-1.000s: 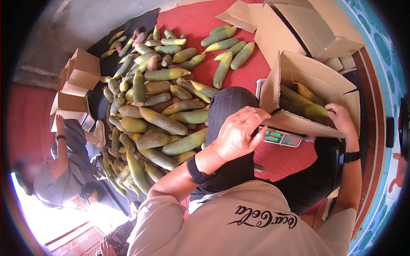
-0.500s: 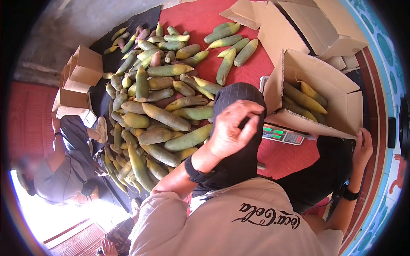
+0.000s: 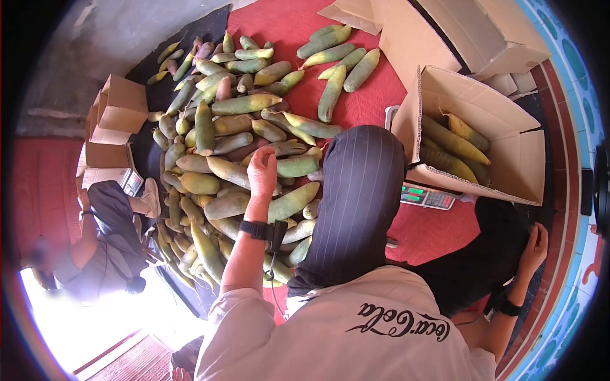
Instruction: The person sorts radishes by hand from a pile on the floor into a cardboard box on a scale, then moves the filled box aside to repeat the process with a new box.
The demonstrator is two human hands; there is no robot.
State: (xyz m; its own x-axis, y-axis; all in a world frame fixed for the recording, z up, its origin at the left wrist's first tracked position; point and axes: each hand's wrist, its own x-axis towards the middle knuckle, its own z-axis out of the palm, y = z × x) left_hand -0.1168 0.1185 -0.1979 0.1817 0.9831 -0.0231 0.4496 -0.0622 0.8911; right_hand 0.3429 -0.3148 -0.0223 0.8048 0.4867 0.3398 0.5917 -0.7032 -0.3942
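Note:
A big heap of long green-yellow fruits (image 3: 222, 146) lies on a red mat (image 3: 289, 25) and a black sheet. My left hand (image 3: 262, 170), with a black wristband, reaches out over the heap. Its fingers are loosely bent and touch a fruit near the middle, without clasping it. My right hand (image 3: 535, 244) rests empty on my black trouser knee, fingers apart, below an open carton (image 3: 508, 114) holding several fruits. The carton stands on a weighing scale (image 3: 427, 197) with a lit green display. My dark head cover (image 3: 359, 190) hides part of the heap.
Another person (image 3: 105, 235) sits at the left beside the heap, near folded cartons (image 3: 117, 111). More empty cartons (image 3: 470, 32) lie at the top right. A small separate group of fruits (image 3: 337, 70) lies on the mat. Patterned tile floor runs along the right edge.
My left hand left my head and went down to the heap. My right hand came out of the carton and dropped to my knee.

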